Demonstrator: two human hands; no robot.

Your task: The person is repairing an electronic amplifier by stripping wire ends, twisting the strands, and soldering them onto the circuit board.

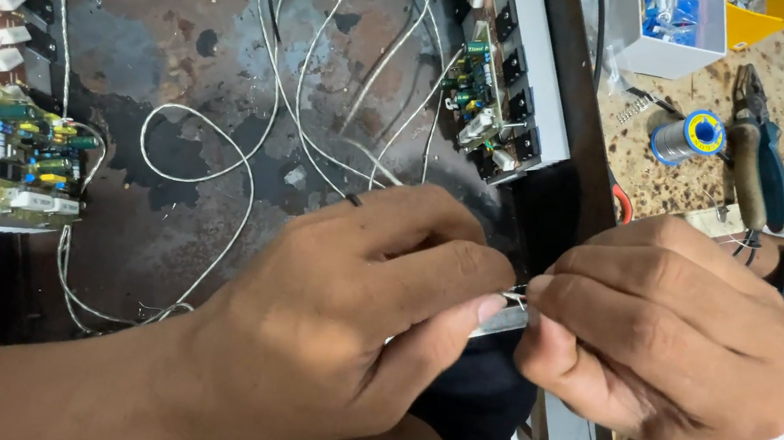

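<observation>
Both hands sit low and close, knuckles up, fingers curled in. Left hand pinches one end of a thin grey wire with thumb and finger. Right hand pinches the other end. Between the two hands the wire lies nearly flat, pointing left to right.

Between the left hand and the right hand, at mid-frame, only a short grey strip and a few thin wire ends show; the fingers cover the rest, so what it is cannot be told. The circuit board at the left and its metal plate run off the frame's left edge. The white box and yellow bin at the top right are cut by the top edge. The parts on the second board are too small to tell apart.
</observation>
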